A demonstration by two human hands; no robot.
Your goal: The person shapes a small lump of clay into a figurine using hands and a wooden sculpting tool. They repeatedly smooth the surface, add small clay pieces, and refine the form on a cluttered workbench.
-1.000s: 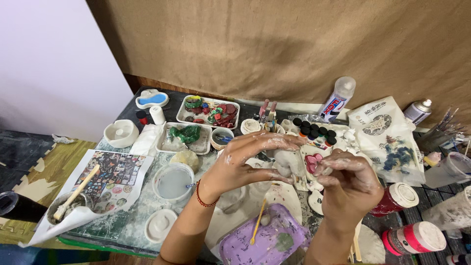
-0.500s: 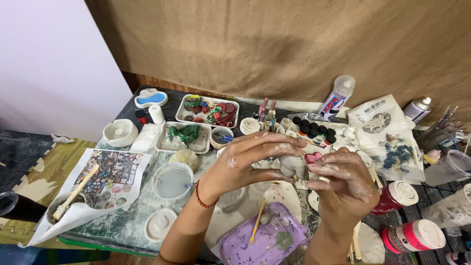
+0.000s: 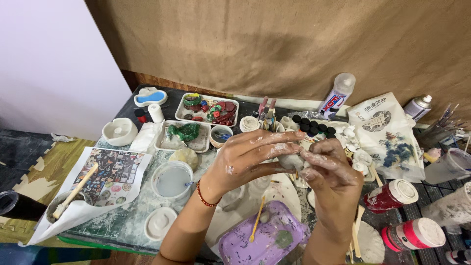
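Note:
Both my hands are smeared with white clay and meet above the middle of the messy table [image 3: 122, 223]. My left hand [image 3: 250, 159] curls its fingers over a small white clay lump [image 3: 290, 161]. My right hand [image 3: 331, 172] pinches the same lump from the right side. Most of the lump is hidden by my fingers. Below the hands lie a purple lid [image 3: 260, 243] with a yellow stick [image 3: 256, 225] on it and a white plate [image 3: 287, 191].
A cup of cloudy water [image 3: 171, 180] stands left of my wrist. Trays of coloured pieces [image 3: 208, 109] and green bits [image 3: 182, 135] sit further back. Red paint jars [image 3: 390, 195], a white bag [image 3: 387, 135], a glue bottle [image 3: 336, 93] and plastic cups [image 3: 449, 166] crowd the right.
The view has shifted a little. My hands have closed in tighter on the lump, and my left fingers now reach further right over it.

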